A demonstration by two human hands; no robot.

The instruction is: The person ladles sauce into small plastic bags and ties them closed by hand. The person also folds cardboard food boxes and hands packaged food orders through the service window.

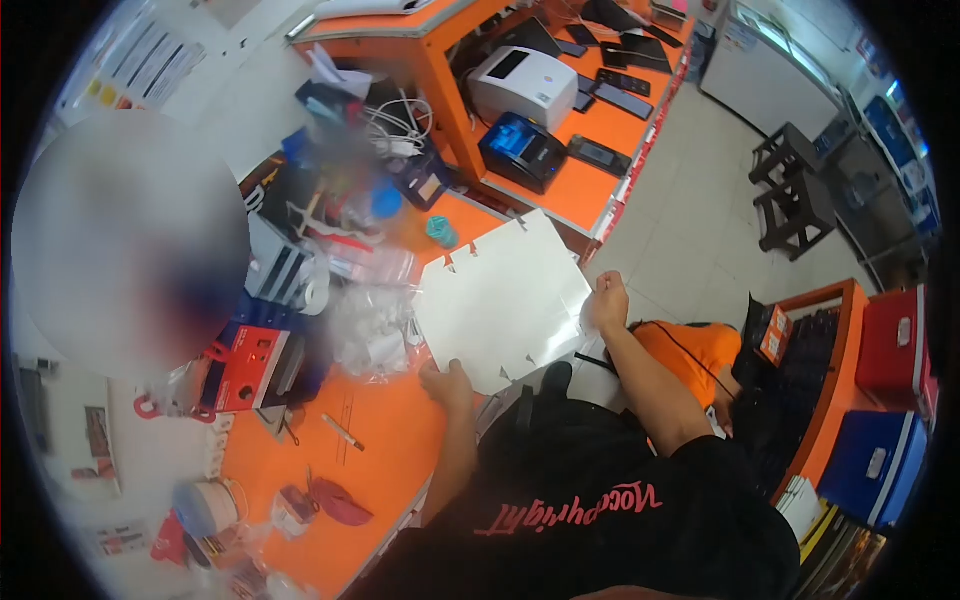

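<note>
A white glossy sheet (500, 300) with small notches and dark marks along its edges is held out over the orange table (390, 440). My left hand (447, 384) is closed on its near left corner. At its right edge, my right hand (608, 302) pinches it with bent fingers. A teal roll (441, 232) stands just beyond the sheet's far left edge. Clear plastic bags (370, 325) lie close to its left side.
A white printer (524, 86), a black printer (522, 150) and several phones are on an orange shelf ahead. A red box (250, 368) and a pen (343, 431) lie left. Someone in orange (690, 352) is close on my right, near dark stools (790, 210).
</note>
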